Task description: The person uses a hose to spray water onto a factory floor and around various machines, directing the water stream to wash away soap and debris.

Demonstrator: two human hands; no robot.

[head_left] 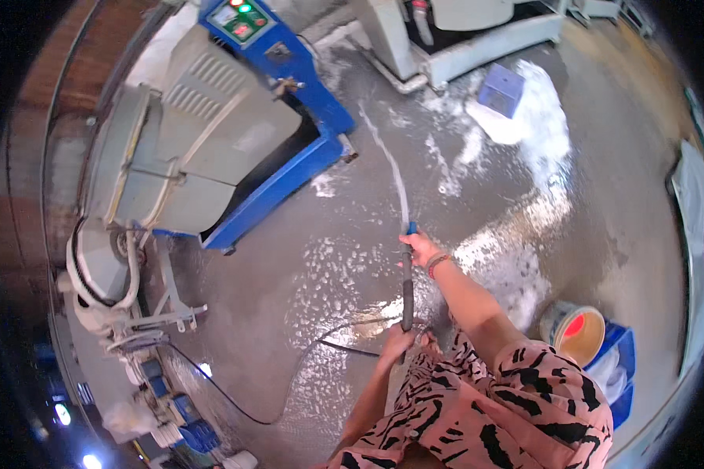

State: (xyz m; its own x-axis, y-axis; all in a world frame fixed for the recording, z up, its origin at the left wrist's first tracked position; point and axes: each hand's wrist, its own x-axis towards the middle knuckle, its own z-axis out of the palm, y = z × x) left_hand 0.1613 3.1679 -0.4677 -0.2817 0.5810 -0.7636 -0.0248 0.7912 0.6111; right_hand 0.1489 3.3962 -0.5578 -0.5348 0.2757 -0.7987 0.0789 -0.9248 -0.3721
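Note:
A dark hose runs forward from my body over the wet floor, and a white stream of water shoots from its front end. Near that end, beside a small blue part, my right hand is closed round the hose. My left hand is closed round it farther back, close to my legs; some of its fingers are hidden. From there a thin dark line curves across the floor to the left. White foam covers part of the floor ahead on the right.
A blue and grey machine stands at the left, with a white machine behind it. Another white machine is at the far side. A purple crate sits amid foam. A bucket and blue bin stand at my right.

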